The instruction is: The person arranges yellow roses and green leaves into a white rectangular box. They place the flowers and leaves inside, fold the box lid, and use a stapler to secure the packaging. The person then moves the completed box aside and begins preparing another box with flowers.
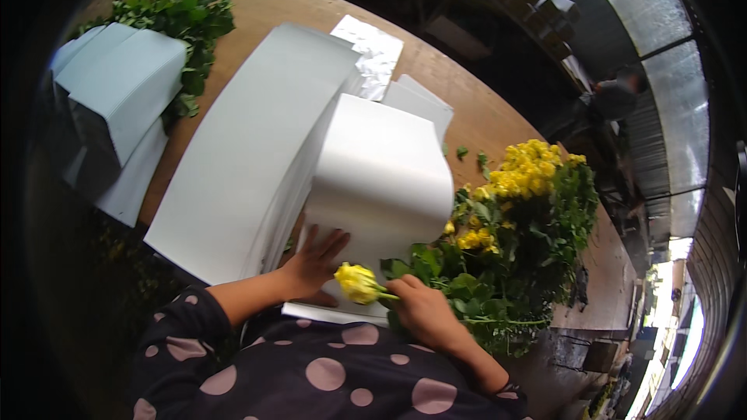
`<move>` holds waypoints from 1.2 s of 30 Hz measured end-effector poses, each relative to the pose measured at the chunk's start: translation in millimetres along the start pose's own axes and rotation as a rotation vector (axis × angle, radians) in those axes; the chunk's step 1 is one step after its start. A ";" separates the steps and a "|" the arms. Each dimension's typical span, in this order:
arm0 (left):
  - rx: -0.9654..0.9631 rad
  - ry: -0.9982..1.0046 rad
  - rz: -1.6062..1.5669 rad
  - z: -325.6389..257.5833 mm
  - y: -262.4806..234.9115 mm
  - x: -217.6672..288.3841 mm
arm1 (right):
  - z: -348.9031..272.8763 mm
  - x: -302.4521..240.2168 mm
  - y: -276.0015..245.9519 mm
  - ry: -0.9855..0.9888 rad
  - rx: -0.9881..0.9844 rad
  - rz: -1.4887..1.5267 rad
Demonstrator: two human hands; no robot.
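My right hand (pixel 424 311) is closed round the green stem of a yellow rose (pixel 357 283), just below the bloom. The flower head points left, above the near edge of a white sheet (pixel 381 163). That sheet curves over itself in a broad bend in front of me. My left hand (pixel 317 258) lies on the sheet's lower left part with its fingers spread, close to the bloom. Leaves by my right hand partly hide the lower stem.
A stack of large white sheets (pixel 257 132) lies to the left on the wooden table (pixel 486 120). Yellow roses (pixel 525 171) with leafy stems are heaped at the right. Folded pale sheets (pixel 128 82) and greenery (pixel 198 12) occupy the far left. A person (pixel 615 97) is in the background.
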State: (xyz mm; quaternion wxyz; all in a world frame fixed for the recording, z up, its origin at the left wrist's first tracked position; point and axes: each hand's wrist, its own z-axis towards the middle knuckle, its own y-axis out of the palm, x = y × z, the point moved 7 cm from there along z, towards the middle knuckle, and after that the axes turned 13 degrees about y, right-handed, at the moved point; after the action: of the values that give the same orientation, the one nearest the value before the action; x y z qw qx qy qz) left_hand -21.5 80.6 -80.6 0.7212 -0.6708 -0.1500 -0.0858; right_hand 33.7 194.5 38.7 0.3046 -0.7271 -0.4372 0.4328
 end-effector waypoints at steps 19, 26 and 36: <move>0.114 0.044 -0.020 -2.2 6.8 -2.8 | 56.4 -20.2 73.0 -0.164 -0.227 0.043; 0.033 0.042 0.028 1.4 10.9 -2.3 | 59.0 -6.3 83.5 0.002 -0.214 0.142; 0.037 0.048 -0.087 -2.0 11.2 -5.7 | 54.9 -2.8 97.5 -0.046 -0.293 0.015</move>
State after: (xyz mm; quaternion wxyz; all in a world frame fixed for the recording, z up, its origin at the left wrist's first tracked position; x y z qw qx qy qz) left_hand -23.1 79.1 -93.2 0.7325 -0.6480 -0.1632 -0.1301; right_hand 20.1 153.4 -64.5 0.1819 -0.7569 -0.4973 0.3831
